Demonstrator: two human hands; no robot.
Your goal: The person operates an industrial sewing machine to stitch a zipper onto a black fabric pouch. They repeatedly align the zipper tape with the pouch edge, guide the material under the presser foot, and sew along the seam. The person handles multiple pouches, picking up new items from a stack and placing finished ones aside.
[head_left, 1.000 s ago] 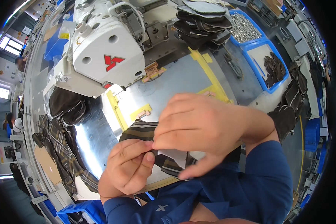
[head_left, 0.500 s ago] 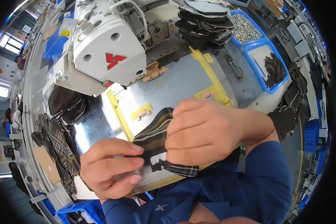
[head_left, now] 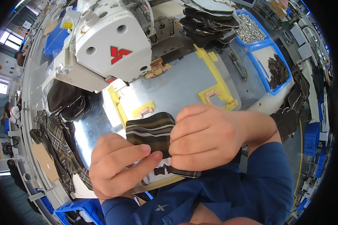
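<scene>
Workshop benches and windows curve along the left rim of the view, and the person's desk [head_left: 90,137] fills the middle. On it, a smooth metal plate [head_left: 176,80] spreads between the sewing machine [head_left: 112,52] and the hands, edged left and right by yellow tape [head_left: 210,67], with small pinkish blocks [head_left: 212,95] set near its front corners. More room opens between the plate and the blue tray [head_left: 283,87] of dark strips at the right. A dark stack of pouches [head_left: 206,22] stands beyond the plate; plaid fabric [head_left: 65,153] lies along the left side.

The striped fabric [head_left: 150,127] is at the near end of the plate, between the two hands. The right hand [head_left: 208,140] is curled closed, gripping its right side. The left hand [head_left: 122,165] brings thumb and forefinger together at its lower left; whether cloth is caught between them cannot be told.

A red angular emblem marks the machine's white head, a pale crossed mark sits on the blue shirt [head_left: 199,198], and a yellow label [head_left: 67,25] shows at upper left.

Right fingertips are hidden behind the knuckles, a white piece [head_left: 164,163] under the fabric is partly covered, and the lower frame cuts off a blue crate [head_left: 77,206].
</scene>
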